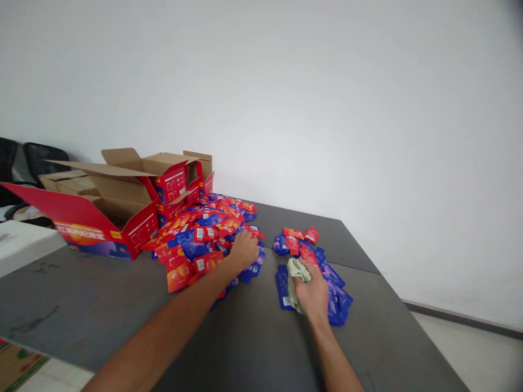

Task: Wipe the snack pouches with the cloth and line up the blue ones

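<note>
My left hand (244,250) is at the right edge of a large heap of red and blue packets (208,219). Its fingers curl down among them, and whatever they grip is hidden behind the hand. In my right hand (314,291) is a bunched pale cloth (297,275), held over a smaller spread of packets. A blue packet (283,287) lies partly under the cloth, while other blue packets (338,305) lie just right of the hand. Red packets (308,253) are beyond the fingers.
Open red cartons (141,234) with brown insides stand to the left of the heap. A white box (24,247) is at the far left, near black chairs (44,158). The dark table (253,337) meets a white wall at the back, and its right edge slants toward me.
</note>
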The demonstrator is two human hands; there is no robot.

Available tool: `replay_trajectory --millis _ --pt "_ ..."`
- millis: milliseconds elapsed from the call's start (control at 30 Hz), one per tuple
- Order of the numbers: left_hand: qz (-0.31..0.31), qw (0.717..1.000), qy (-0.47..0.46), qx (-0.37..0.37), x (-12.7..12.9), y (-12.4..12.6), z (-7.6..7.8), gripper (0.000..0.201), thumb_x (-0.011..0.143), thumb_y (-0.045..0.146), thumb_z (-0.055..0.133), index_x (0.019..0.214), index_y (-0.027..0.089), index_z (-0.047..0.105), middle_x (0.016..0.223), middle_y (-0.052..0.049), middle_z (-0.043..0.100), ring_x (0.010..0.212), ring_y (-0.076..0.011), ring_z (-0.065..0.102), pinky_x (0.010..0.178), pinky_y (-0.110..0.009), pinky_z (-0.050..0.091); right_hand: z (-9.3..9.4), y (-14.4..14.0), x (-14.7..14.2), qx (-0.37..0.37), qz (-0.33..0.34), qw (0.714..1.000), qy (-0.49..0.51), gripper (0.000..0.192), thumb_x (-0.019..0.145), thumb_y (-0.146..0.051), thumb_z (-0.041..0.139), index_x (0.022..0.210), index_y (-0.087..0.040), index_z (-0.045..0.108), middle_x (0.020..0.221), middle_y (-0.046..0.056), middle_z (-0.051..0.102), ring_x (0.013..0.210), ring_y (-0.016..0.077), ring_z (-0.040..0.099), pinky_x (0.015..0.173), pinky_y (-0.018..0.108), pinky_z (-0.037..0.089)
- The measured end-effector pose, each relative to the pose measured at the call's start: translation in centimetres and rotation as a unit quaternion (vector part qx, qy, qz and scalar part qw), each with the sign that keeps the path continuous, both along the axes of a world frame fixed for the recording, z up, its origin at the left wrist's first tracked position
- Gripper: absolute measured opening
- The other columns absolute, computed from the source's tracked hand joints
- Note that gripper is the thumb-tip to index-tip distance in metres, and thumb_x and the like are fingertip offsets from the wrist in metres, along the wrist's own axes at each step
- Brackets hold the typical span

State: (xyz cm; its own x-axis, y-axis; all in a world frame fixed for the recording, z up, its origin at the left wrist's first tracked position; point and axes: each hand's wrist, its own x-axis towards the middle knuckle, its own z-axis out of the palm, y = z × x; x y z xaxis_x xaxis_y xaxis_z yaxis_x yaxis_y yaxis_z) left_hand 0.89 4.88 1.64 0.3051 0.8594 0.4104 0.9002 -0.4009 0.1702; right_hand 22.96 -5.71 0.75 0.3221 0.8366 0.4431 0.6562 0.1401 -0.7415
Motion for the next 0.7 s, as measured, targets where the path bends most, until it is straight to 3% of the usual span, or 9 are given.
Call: replay_trajectory --millis 133,200,267,367,500,600,700 --pt "-0.056 0.995 -0.042 -0.073 4.4 -4.3 -1.8 0.031 0.089 0.035 0.048 0.096 0.015 0.071 0.101 -0.016 0.068 0.106 -0.0292 0.058 0.100 -0.043 0.038 -0.2 0.3 1.0 0.017 -0.030 0.999 -0.021 0.036 0.076 -0.029 0.058 0.107 -0.018 0.072 0.107 0.012 0.072 0.098 0.0292 0.067 0.090 0.043 0.051" --pt "-0.068 0.991 -0.061 -0.101 6.5 -6.3 -3.0 0.042 0.085 0.051 0.052 0.098 0.015 0.071 0.099 -0.018 0.067 0.106 -0.0338 0.057 0.098 -0.046 0.038 -0.3 0.3 1.2 0.010 -0.037 0.999 -0.029 0.036 0.076 -0.029 0.058 0.107 -0.018 0.072 0.106 0.011 0.073 0.098 0.0289 0.067 0.090 0.042 0.051" --pt "-0.044 0.988 -0.086 -0.122 8.1 -7.7 -3.9 0.056 0.074 0.060 0.063 0.107 0.014 0.068 0.109 -0.022 0.063 0.113 -0.0403 0.052 0.097 -0.051 0.037 -0.4 0.4 1.3 0.005 -0.040 0.999 -0.031 0.036 0.075 -0.028 0.057 0.107 -0.018 0.072 0.107 0.011 0.073 0.098 0.0288 0.067 0.089 0.042 0.051" --pt "-0.031 0.980 -0.111 -0.159 8.9 -8.4 -4.4 0.064 0.063 0.056 0.072 0.111 0.015 0.063 0.120 -0.023 0.057 0.121 -0.0433 0.045 0.099 -0.054 0.034 -0.8 0.5 1.3 0.021 -0.037 0.998 -0.035 0.035 0.076 -0.029 0.057 0.105 -0.018 0.073 0.105 0.011 0.073 0.095 0.0285 0.068 0.087 0.042 0.052" --pt "-0.023 0.954 -0.193 -0.227 7.5 -7.8 -4.2 0.073 0.048 0.038 0.083 0.112 0.017 0.056 0.118 -0.017 0.057 0.120 -0.0396 0.046 0.099 -0.048 0.035 -1.2 0.7 1.2 0.025 -0.028 0.999 -0.032 0.032 0.077 -0.032 0.060 0.103 -0.020 0.073 0.102 0.010 0.073 0.093 0.0275 0.068 0.085 0.042 0.053" --pt "-0.052 0.905 -0.334 -0.258 5.9 -7.2 -4.5 0.075 0.054 0.021 0.076 0.122 0.019 0.044 0.110 -0.011 0.058 0.104 -0.0281 0.056 0.088 -0.039 0.043 -1.1 0.5 0.9 0.014 -0.005 1.000 -0.026 0.032 0.078 -0.030 0.060 0.106 -0.021 0.072 0.107 0.009 0.072 0.097 0.0267 0.067 0.089 0.042 0.052" --pt "-0.110 0.804 -0.509 -0.287 4.9 -6.7 -4.8 0.074 0.061 0.012 0.064 0.129 0.024 0.035 0.111 -0.006 0.059 0.087 -0.0173 0.059 0.073 -0.029 0.047 -0.8 0.1 0.1 0.033 0.046 0.998 -0.025 0.032 0.079 -0.026 0.059 0.109 -0.022 0.071 0.111 0.008 0.071 0.102 0.0253 0.066 0.094 0.041 0.051"
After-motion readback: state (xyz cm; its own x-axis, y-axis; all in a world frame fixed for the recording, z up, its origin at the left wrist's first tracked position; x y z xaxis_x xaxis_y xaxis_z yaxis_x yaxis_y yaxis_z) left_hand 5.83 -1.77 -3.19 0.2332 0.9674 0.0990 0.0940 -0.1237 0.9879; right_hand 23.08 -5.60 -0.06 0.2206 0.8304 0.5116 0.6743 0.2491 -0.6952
